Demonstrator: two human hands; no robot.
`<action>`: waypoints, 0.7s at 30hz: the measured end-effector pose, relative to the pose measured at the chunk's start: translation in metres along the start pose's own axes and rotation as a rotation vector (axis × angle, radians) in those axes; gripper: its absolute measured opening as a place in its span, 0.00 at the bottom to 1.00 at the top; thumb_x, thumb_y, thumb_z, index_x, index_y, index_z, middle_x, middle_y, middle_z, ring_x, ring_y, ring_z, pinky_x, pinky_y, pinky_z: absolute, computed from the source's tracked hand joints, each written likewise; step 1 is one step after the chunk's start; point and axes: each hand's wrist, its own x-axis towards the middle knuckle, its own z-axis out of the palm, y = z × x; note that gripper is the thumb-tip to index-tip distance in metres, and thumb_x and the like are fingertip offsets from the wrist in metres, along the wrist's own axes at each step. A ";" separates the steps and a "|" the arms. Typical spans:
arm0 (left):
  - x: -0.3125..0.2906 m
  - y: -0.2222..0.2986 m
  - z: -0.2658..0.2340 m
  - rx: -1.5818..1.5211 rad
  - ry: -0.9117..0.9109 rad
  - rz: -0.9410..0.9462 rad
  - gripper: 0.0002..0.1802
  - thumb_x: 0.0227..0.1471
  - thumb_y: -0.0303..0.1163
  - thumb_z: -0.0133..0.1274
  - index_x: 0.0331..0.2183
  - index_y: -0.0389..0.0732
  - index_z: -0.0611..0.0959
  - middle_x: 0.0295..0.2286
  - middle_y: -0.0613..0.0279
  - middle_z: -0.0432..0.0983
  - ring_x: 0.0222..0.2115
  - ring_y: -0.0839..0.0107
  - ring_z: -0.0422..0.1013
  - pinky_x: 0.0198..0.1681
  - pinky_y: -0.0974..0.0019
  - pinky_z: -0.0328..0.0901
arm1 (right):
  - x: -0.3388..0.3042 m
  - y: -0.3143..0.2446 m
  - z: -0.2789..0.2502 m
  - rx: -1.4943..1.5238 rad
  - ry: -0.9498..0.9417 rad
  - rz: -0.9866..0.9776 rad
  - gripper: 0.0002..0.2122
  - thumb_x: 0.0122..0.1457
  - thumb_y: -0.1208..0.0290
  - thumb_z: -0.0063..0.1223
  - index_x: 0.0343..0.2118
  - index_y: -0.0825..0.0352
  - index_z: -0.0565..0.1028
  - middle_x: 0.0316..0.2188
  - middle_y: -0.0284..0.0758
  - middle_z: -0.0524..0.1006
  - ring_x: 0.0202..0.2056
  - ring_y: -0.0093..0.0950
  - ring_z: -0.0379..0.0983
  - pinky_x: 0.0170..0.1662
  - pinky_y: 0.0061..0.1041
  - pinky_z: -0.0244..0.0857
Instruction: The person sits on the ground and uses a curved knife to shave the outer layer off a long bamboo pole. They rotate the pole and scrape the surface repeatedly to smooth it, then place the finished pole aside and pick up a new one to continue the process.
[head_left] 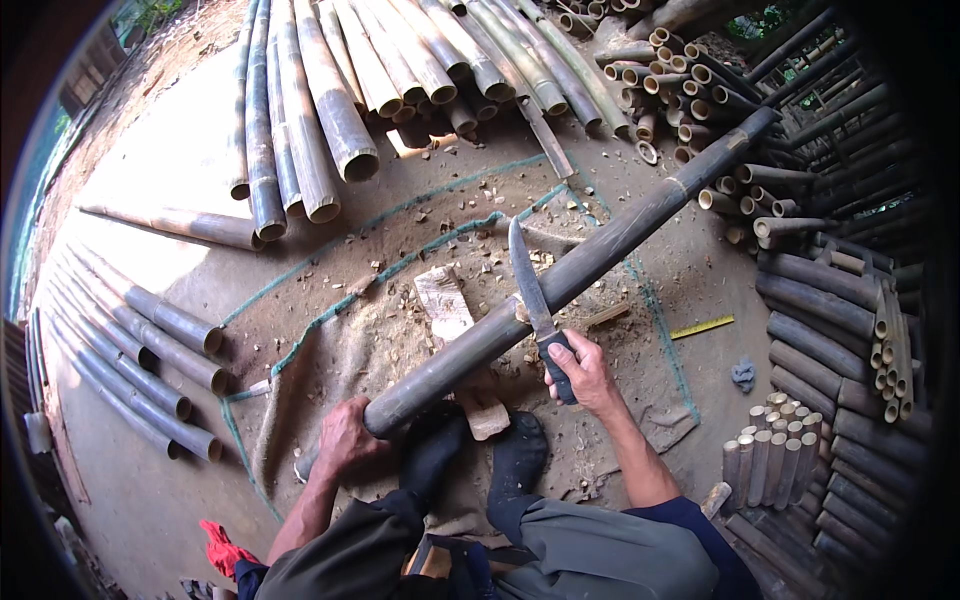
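Observation:
A long dark bamboo pole (620, 245) slants from the lower left up to the far right. My left hand (345, 437) is closed at its near end, fingers partly hidden. In my right hand (585, 372) is a knife (524, 262), its black handle gripped and its blade pointing away from me. The blade lies over the pole at a pale, shaved node; whether it touches there I cannot tell. Under the pole is a wooden block (443, 300), showing on both sides of it, its near end between my feet.
Thick bamboo poles (320, 110) lie at the back, more (150, 340) at the left. Cut bamboo is stacked at the right (820, 300); a bundle of short pieces (770, 465) stands nearer. Chips litter a cloth (330, 360) with green edging. A yellow ruler (702, 327) lies right.

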 end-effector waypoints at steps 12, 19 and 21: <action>-0.003 -0.002 -0.005 0.015 -0.012 -0.018 0.28 0.33 0.42 0.71 0.37 0.35 0.85 0.38 0.41 0.83 0.45 0.42 0.78 0.52 0.46 0.71 | 0.006 -0.009 -0.012 -0.053 -0.053 0.031 0.16 0.74 0.53 0.56 0.47 0.64 0.75 0.24 0.30 0.76 0.19 0.18 0.74 0.20 0.23 0.70; -0.001 0.004 -0.004 0.039 -0.016 -0.020 0.28 0.33 0.42 0.71 0.37 0.36 0.85 0.39 0.41 0.83 0.46 0.44 0.78 0.53 0.47 0.71 | 0.004 -0.003 0.002 0.111 0.149 -0.126 0.17 0.75 0.51 0.53 0.44 0.63 0.73 0.24 0.30 0.77 0.20 0.19 0.76 0.20 0.22 0.71; -0.004 -0.003 -0.004 0.038 -0.010 -0.006 0.28 0.34 0.42 0.71 0.37 0.36 0.85 0.39 0.42 0.83 0.46 0.44 0.78 0.53 0.47 0.71 | 0.006 -0.008 -0.003 -0.032 -0.057 0.028 0.16 0.74 0.53 0.55 0.43 0.64 0.74 0.24 0.30 0.78 0.19 0.19 0.75 0.19 0.23 0.67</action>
